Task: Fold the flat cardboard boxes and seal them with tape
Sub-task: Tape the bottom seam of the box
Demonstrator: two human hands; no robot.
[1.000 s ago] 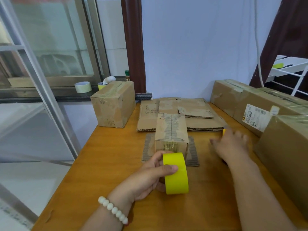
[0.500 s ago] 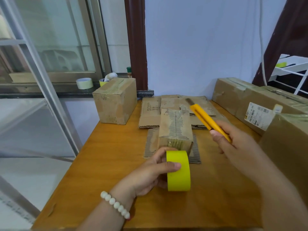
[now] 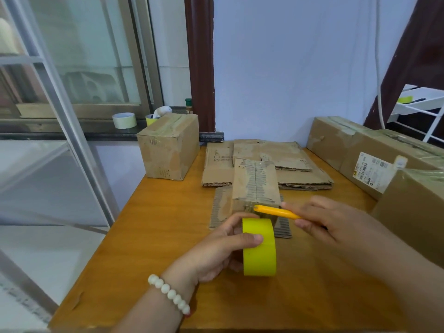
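The left hand [image 3: 223, 246] grips the yellow tape roll [image 3: 259, 248], thumb laid across its outer face and fingers curled behind, holding it on edge just in front of the small folded box [image 3: 255, 186], which stands near the middle of the bench [image 3: 144, 236] on a corrugated scrap [image 3: 219, 207]. The right hand [image 3: 329, 224] pinches a yellow cutter [image 3: 276, 211] between thumb and fingers, its tip at the box's near face just above the roll. The step in hand appears to be severing the tape between roll and box; the strand itself cannot be made out. To do this well, the roll should be drawn back so that the tape is taut, the cut made close to the box, and the blade directed away from the left fingers, which lie near its path; the loose end then needs pressing flat. A stack of flat cardboard [image 3: 276, 162] lies at the far edge behind the box, awaiting folding. A sealed box [image 3: 168, 147] occupies the far left corner, and large cartons [image 3: 348, 145] line the right edge. The bench top is orange-brown wood, chipped at its near left edge. Beyond it are a pale wall, a window sill bearing a pale tape roll [image 3: 124, 120], and a white rack [image 3: 420, 104] at far right
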